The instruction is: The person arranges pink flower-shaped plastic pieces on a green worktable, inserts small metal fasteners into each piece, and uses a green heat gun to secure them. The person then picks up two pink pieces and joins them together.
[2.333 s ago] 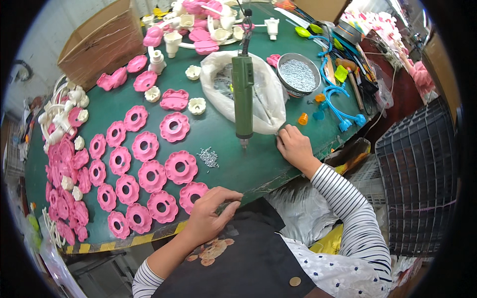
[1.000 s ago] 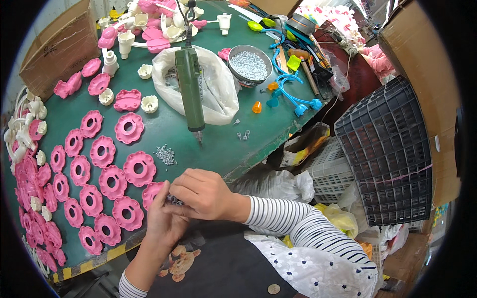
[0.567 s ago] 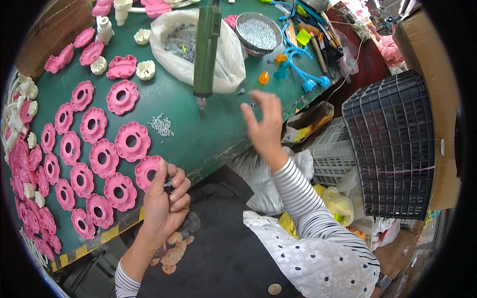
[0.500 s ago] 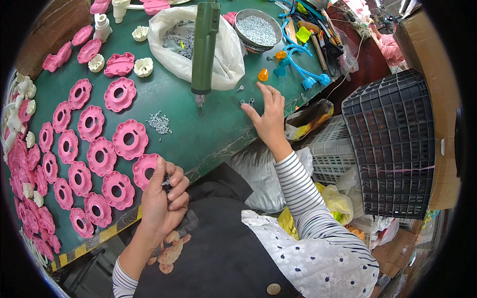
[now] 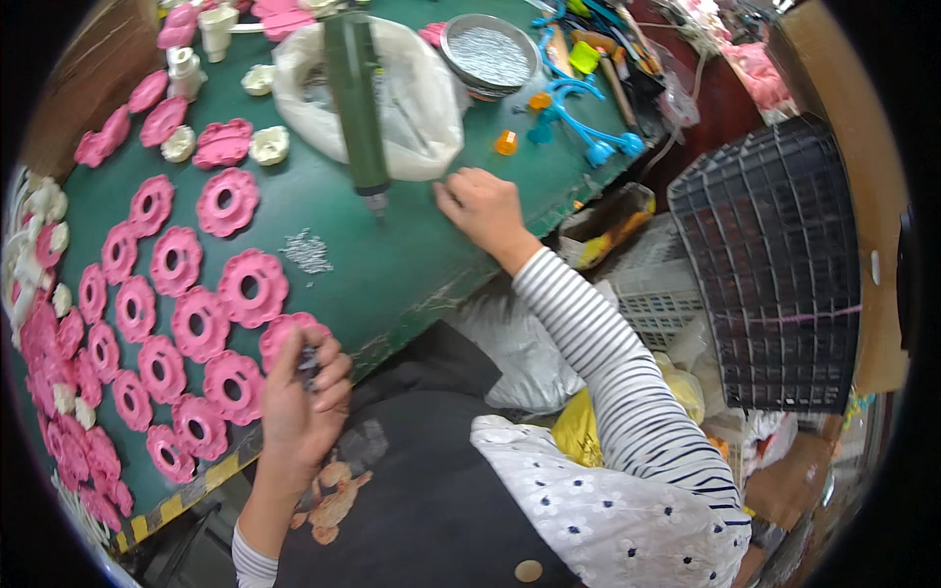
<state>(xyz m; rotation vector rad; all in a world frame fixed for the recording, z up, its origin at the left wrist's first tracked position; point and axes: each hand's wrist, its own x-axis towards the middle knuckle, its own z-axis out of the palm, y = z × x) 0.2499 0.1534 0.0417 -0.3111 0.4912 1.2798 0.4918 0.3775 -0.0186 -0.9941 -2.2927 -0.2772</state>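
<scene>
My left hand (image 5: 306, 397) is curled closed around small dark grey plastic parts (image 5: 309, 367), at the near edge of the green table (image 5: 392, 274). Beside its fingertips lies a pink scalloped ring (image 5: 284, 336), one of several set out in rows. My right hand (image 5: 482, 208) rests low over the tabletop with its fingers bent together; whatever they hold is hidden. To its left hangs a green electric screwdriver (image 5: 355, 108), bit pointing down, untouched by either hand. A small heap of silvery screws (image 5: 308, 252) lies between the rings and the screwdriver.
Behind the screwdriver sits a white plastic bag (image 5: 431, 127) of grey parts. A round metal bowl (image 5: 490, 54) holds many screws. Orange caps (image 5: 506, 143), blue pieces (image 5: 603, 145) and tools lie at the right. A black crate (image 5: 769, 265) stands beyond the table's right edge.
My right hand has moved left and its spread fingers have curled in; the small grey parts beside it no longer show. My left hand stays closed, slightly lower. The whole view has shifted a little.
</scene>
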